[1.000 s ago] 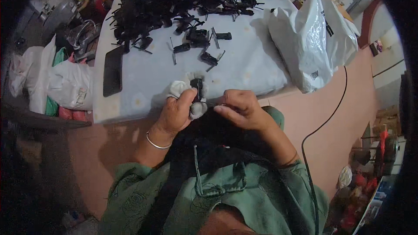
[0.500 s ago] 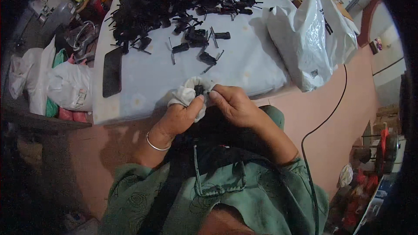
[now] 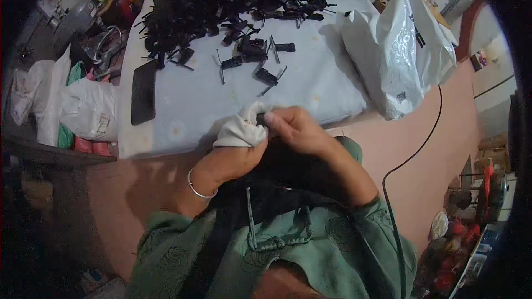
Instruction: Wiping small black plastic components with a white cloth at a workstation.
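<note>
Your left hand (image 3: 235,158) is closed around a soft white cloth (image 3: 242,130), bunched up at the near edge of the table with the pale blue cover (image 3: 183,105). Your right hand (image 3: 296,130) is curled too, and its fingertips (image 3: 270,117) pinch a small black plastic part (image 3: 260,119) right against the cloth. Only a tiny bit of the part shows, so you cannot see its shape well. It looks like you are wiping the part with the cloth.

There seems to be a lot left to do. A big heap of black plastic parts (image 3: 210,0) fills the far side of the table. A few loose black pieces (image 3: 252,55) lie apart from the heap, nearer to you. You cannot tell which ones are wiped already.

A flat black phone (image 3: 144,91) lies on the left side of the table. A crinkly white plastic bag (image 3: 393,55) sits on the right.
</note>
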Demonstrator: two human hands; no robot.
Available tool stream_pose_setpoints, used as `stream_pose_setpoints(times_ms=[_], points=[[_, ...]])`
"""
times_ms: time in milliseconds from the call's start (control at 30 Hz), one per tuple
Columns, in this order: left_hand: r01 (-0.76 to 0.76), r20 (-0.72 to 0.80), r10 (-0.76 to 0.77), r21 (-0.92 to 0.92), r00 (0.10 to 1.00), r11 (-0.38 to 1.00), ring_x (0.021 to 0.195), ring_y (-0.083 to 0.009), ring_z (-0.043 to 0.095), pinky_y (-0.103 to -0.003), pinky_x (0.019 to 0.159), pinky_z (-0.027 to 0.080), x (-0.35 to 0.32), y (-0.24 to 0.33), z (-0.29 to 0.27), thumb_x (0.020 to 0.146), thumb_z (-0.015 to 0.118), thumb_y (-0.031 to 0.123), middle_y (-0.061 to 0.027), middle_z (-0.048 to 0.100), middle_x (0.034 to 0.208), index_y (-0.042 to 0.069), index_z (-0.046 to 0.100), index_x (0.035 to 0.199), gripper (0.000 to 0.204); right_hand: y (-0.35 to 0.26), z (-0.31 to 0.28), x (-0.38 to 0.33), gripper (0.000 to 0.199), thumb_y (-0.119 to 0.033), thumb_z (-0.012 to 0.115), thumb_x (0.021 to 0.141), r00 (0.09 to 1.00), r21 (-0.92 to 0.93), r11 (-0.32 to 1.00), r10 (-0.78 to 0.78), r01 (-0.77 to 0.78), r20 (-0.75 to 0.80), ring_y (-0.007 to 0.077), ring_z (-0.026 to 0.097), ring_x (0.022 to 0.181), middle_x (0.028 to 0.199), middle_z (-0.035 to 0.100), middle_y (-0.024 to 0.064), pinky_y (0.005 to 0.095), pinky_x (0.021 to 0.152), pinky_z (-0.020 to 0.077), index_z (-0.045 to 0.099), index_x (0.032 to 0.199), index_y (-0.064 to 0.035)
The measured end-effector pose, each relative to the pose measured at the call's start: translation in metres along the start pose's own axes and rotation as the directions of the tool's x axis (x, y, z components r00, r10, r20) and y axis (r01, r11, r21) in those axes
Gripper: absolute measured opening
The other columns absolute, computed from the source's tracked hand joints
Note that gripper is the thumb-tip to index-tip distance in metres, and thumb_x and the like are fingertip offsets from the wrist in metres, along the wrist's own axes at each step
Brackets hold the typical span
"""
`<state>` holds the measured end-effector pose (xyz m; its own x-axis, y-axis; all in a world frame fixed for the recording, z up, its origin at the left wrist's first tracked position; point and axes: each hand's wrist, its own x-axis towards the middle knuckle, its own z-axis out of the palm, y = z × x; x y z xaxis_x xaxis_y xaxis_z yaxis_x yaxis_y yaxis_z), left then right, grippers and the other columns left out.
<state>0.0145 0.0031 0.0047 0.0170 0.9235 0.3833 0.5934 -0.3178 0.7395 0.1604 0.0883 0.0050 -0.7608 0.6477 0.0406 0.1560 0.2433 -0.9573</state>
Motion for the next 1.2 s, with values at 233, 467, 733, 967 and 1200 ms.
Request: stream_pose_setpoints(times_ms=[233,467,733,967,1200], points=[[-0.107,0.078,0.101,0.078,0.992,0.991,0.074,-0.0180,0.056,-0.030,0.064,0.045,0.006,-0.011,-0.011,0.085,0.050,0.013,-0.0115,0.056,0.091,0.002,0.051,0.109,0.027,0.028,-0.048,0.047,0.014,-0.017,0.052,0.082,0.933,-0.717,0.691,-0.193,-0.090,-0.303,0.0318,0.057,0.064,0.067,0.056,0.0194,0.0382,0.058,0.0447,0.055,0.084,-0.0035],[0.407,0.129,-0.401,-0.510,0.907,0.757,0.063,-0.0115,0.055,-0.025,0.055,0.045,0.006,-0.009,-0.010,0.087,0.046,0.014,-0.0032,0.057,0.082,0.003,0.051,0.109,0.024,0.039,-0.042,0.034,0.019,-0.019,0.054,0.079,0.948,-0.697,0.706,-0.292,0.127,-0.123,0.0346,0.057,0.069,0.073,0.059,0.0177,0.0412,0.060,0.0447,0.053,0.093,-0.0068],[0.379,0.255,-0.554,-0.918,0.793,0.119,0.047,-0.0100,0.049,-0.023,0.040,0.039,0.006,-0.006,-0.005,0.087,0.041,0.016,-0.0027,0.058,0.074,0.004,0.055,0.104,0.025,0.030,-0.019,0.047,0.021,-0.023,0.056,0.078,0.938,-0.751,0.650,-0.322,0.119,-0.130,0.0332,0.058,0.068,0.077,0.060,0.0148,0.0408,0.059,0.0457,0.054,0.092,-0.0077],[0.396,0.333,-0.467,-0.917,0.819,0.042,0.054,-0.0108,0.052,-0.023,0.046,0.042,0.002,-0.009,-0.012,0.085,0.042,0.017,-0.0024,0.058,0.076,0.004,0.055,0.104,0.026,0.027,-0.017,0.040,0.013,-0.018,0.055,0.078,0.944,-0.724,0.668,-0.322,0.172,-0.072,0.0327,0.056,0.066,0.073,0.057,0.0120,0.0406,0.058,0.0453,0.057,0.085,-0.0079],[-0.222,0.046,0.218,0.123,0.975,0.967,0.083,-0.0174,0.055,-0.028,0.074,0.045,0.009,-0.003,-0.003,0.080,0.051,0.003,-0.0083,0.058,0.092,-0.002,0.052,0.105,0.025,0.014,-0.028,0.012,0.013,-0.006,0.056,0.074,0.859,-0.685,0.681,-0.486,0.258,-0.159,0.0307,0.055,0.060,0.068,0.053,0.0119,0.0371,0.051,0.0441,0.055,0.086,-0.0069]])
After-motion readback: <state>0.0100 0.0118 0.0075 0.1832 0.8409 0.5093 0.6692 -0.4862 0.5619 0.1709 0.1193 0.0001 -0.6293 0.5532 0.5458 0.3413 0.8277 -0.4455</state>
